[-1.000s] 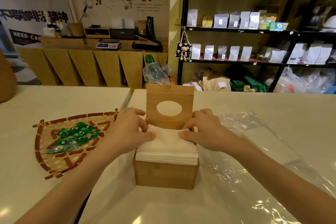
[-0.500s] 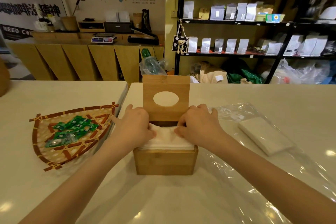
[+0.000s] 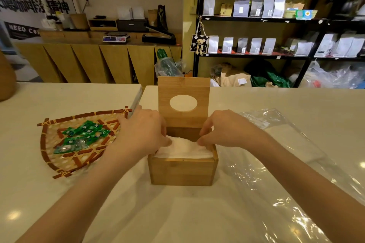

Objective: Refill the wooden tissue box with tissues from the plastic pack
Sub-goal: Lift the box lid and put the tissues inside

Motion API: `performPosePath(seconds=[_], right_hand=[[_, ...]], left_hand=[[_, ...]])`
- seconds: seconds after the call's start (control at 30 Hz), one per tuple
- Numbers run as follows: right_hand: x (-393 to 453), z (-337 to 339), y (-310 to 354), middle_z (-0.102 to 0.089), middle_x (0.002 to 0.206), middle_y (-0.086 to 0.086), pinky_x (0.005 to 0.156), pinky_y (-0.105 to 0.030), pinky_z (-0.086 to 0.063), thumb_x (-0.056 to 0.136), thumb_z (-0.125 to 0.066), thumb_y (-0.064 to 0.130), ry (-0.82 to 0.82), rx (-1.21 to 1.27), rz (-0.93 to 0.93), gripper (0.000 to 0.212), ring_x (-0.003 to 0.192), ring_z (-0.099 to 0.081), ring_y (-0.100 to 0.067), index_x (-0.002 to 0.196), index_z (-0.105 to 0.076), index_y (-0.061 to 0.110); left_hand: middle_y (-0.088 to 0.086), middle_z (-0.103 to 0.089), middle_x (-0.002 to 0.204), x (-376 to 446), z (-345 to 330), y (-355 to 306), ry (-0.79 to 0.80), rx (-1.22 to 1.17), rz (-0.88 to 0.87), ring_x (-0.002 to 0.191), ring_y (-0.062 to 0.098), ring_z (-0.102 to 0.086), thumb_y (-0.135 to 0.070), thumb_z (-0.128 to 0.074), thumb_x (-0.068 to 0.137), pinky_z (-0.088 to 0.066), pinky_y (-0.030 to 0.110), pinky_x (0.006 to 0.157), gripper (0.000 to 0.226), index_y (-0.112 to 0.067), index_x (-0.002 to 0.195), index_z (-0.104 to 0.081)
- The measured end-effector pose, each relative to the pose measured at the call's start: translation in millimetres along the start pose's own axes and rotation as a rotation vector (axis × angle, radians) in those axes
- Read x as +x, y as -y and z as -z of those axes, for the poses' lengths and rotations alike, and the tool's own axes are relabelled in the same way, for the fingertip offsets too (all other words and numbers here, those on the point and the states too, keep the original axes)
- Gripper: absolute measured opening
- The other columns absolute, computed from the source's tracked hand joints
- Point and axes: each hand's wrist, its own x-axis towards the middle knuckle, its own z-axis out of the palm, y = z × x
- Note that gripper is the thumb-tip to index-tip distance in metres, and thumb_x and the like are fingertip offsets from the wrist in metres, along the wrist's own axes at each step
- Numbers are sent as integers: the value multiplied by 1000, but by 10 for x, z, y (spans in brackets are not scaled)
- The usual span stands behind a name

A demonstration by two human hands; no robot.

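Observation:
The wooden tissue box (image 3: pixel 182 171) stands on the table in front of me. Its lid (image 3: pixel 183 100), with an oval hole, is raised upright at the back. A white stack of tissues (image 3: pixel 184 149) lies inside the box, its top near the rim. My left hand (image 3: pixel 141 136) rests on the stack's left side with fingertips pinching the tissues. My right hand (image 3: pixel 223 131) presses and pinches the stack's right side. The clear plastic pack (image 3: pixel 276 163) lies flat to the right of the box, with a thin stack of leftover tissues (image 3: pixel 294 142) in it.
A woven bamboo tray (image 3: pixel 59 165) with several green wrapped candies (image 3: pixel 83 136) sits left of the box. A seam between two tabletops (image 3: pixel 138 96) runs behind my left hand. Shelves with bags stand beyond the table.
The tissue stack has sunk from above the rim down into the box. Both hands followed it down and stay on its left and right sides.

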Motion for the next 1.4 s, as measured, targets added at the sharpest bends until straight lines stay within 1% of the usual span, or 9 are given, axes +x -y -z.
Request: performPosePath(seconds=[0.1, 0.2, 0.37, 0.53, 0.67, 0.8, 1.0, 1.1, 1.4], right_hand=[[-46, 37, 31, -62, 102, -1, 69, -30, -41, 79, -66, 38, -197, -177, 13, 30, 97, -52, -19, 104, -67, 23], [-60, 83, 110, -62, 104, 1, 72, -29, -43, 79, -68, 30, -222, -167, 142, 27, 101, -51, -17, 105, -68, 24], [45, 31, 158, -64, 111, 6, 85, -28, -41, 82, -64, 26, 209, -310, 355, 36, 100, -54, -14, 118, -61, 23], [131, -48, 158, -49, 76, 11, 99, -39, -23, 85, -57, 19, 334, -486, 322, 24, 87, -43, -16, 109, -62, 20], [137, -150, 199, -58, 76, 1, 106, -45, -19, 84, -50, 7, 271, -599, 301, 12, 80, -51, -20, 81, -59, 14], [148, -202, 214, -67, 105, -3, 102, -41, -26, 84, -51, 9, 173, -631, 281, 26, 98, -57, -23, 106, -63, 16], [90, -76, 149, -43, 71, 15, 86, -31, -35, 84, -60, 19, 158, -446, 370, 30, 82, -41, -12, 114, -61, 24], [86, -40, 175, -40, 69, 17, 67, -27, -34, 81, -65, 20, 100, -358, 363, 29, 80, -43, -11, 110, -63, 25], [129, -188, 185, -63, 105, -5, 76, -34, -31, 81, -54, 6, 116, -445, 271, 29, 101, -54, -26, 104, -64, 19]], left_hand=[[-1, -56, 127, -62, 138, 70, 220, -67, -72, 125, 19, -42, -44, -65, 76, -34, 34, 101, 36, -28, 108, -66], [-2, -45, 141, -22, 171, 96, 354, -7, -126, 130, 19, -38, -46, -63, 77, -35, 29, 99, 52, -30, 126, -55], [-3, -46, 136, 134, 53, 111, 374, 135, -131, 132, 26, -29, -57, -62, 72, -31, 49, 109, 60, -37, 127, -49], [-1, -44, 137, 216, -84, 129, 406, 222, -133, 137, 32, -22, -58, -60, 72, -21, 62, 109, 58, -40, 127, -49], [6, -30, 147, 164, -82, 11, 364, 333, -76, 141, 39, -4, -46, -58, 80, -9, 73, 104, 55, -35, 132, -44], [5, -46, 134, 179, -111, -29, 369, 400, -102, 131, 35, -31, -40, -55, 83, -23, 70, 103, 52, -29, 132, -45], [-2, -59, 120, 209, -2, 133, 454, 121, -206, 110, 18, -52, -44, -49, 87, -44, 33, 96, 41, -24, 122, -57], [1, -65, 108, 183, -29, 105, 361, 153, -214, 99, 19, -59, -32, -56, 84, -52, 33, 88, 30, -19, 111, -64], [3, -57, 115, 250, -22, -6, 437, 274, -107, 107, 25, -53, -20, -63, 77, -47, 45, 96, 39, -20, 116, -58]])
